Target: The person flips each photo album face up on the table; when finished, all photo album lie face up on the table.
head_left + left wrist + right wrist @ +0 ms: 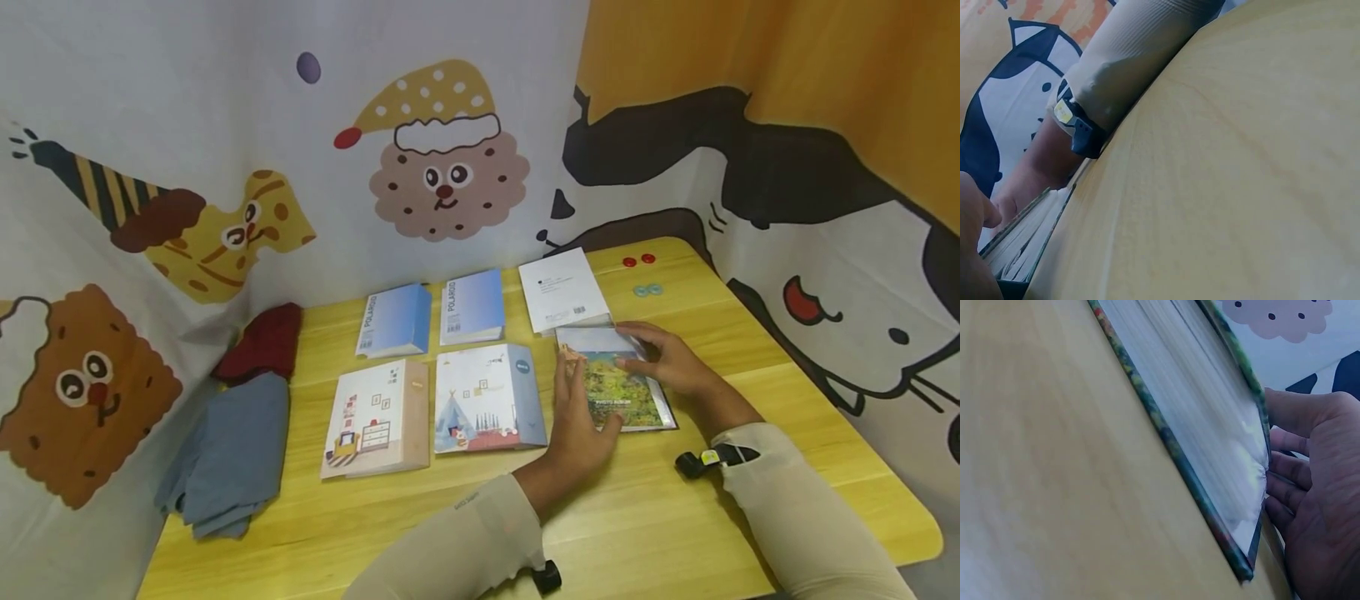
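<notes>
A photo album point(630, 392) with a yellow-green landscape cover lies flat on the table, front right of the other albums. My left hand point(581, 425) lies along its left side, fingers straight and thumb apart near the front edge. My right hand point(671, 358) holds its far right corner, thumb on the cover. In the right wrist view, the fingers of the right hand point(1310, 469) bend against the edge of the white page block point(1191, 406). The left wrist view shows part of the left hand point(975, 244) beside the album's pages point(1029, 240).
Two blue Polaroid albums point(390, 321) and a white album point(562, 292) form the back row on the yellow table point(675, 517). Two illustrated albums point(375, 421) lie in front. Small red discs point(629, 262) and teal rings point(641, 291) sit back right; folded grey-blue cloth point(240, 450) and dark red cloth point(266, 342) lie left.
</notes>
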Demonstrator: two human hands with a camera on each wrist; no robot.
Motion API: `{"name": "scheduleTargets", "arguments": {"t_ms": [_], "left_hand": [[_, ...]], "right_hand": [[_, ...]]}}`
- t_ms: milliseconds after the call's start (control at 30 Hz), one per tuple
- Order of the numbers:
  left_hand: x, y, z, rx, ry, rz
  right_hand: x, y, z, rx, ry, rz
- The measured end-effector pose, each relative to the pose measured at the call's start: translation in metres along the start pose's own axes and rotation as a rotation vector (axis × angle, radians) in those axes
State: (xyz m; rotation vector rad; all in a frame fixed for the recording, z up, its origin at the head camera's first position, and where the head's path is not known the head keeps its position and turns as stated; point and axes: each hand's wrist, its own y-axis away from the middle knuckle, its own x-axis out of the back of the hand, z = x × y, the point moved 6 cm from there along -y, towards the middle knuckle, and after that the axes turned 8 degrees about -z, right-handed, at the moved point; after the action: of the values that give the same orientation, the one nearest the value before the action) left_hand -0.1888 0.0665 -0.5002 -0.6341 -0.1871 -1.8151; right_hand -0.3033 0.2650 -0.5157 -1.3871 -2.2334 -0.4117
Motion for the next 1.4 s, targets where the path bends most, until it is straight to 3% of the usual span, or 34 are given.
{"name": "scheduleTargets", "arguments": {"t_ms": [133,300,467,533,667,767,833,1033,1200,1400], "left_hand": [[0.006,0.005,-0.002,0.019,-0.085,-0.016],[0.017,0.012,-0.002,0.060,-0.261,-0.111],[0.039,0.019,-0.002,0.066,-0.474,-0.155],[0.050,0.021,-0.004,0.081,-0.580,-0.160],[0.068,0.027,-0.015,0.149,-0.721,-0.191],[0.081,0.036,-0.026,0.194,-0.744,-0.222],[0.089,0.042,-0.033,0.206,-0.738,-0.233],[0.112,0.057,-0.049,0.216,-0.667,-0.219],[0.118,0.063,-0.059,0.215,-0.600,-0.234],[0.114,0.067,-0.068,0.208,-0.698,-0.244]], "right_hand": [[-0.003,0.000,-0.003,-0.012,0.002,-0.011],[-0.001,0.001,-0.002,0.008,0.048,0.010],[-0.003,0.001,-0.002,0.078,0.054,0.024],[-0.004,0.001,-0.007,0.114,0.085,0.054],[-0.001,0.003,-0.023,0.207,0.201,0.192],[-0.001,0.004,-0.039,0.235,0.240,0.274],[-0.005,0.004,-0.051,0.231,0.247,0.282],[-0.039,-0.008,-0.092,0.228,0.276,0.156],[-0.074,-0.027,-0.115,0.225,0.347,0.013],[-0.103,-0.047,-0.121,0.177,0.447,-0.113]]}}
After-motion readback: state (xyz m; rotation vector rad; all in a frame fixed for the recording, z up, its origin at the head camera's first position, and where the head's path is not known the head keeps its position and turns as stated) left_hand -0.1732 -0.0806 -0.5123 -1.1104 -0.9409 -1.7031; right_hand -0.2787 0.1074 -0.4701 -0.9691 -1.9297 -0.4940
